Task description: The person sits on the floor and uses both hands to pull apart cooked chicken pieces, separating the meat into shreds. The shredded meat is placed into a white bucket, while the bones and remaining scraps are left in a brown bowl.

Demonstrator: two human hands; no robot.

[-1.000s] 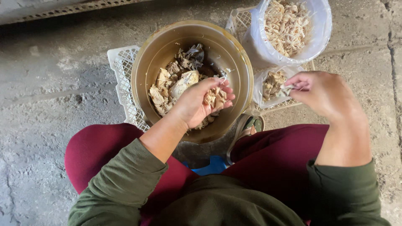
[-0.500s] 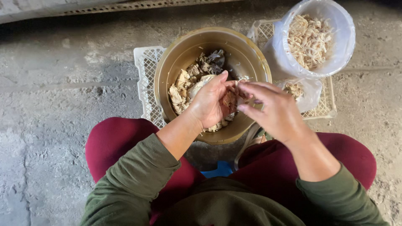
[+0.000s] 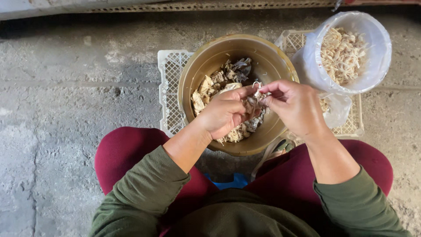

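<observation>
Pale shredded meat piece [image 3: 254, 97], pinched by left hand [image 3: 226, 113] and right hand [image 3: 296, 107], may drop beside round brass-coloured metal bowl [image 3: 197, 72] if grip slips.

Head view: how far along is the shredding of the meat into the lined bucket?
Done: the bag-lined bucket already holds a good heap of pale shreds. In hand: over the brass bowl, the left hand and right hand together pull at one piece. Left: several whole chunks lie in the bowl, so a fair share seems unshredded.
</observation>
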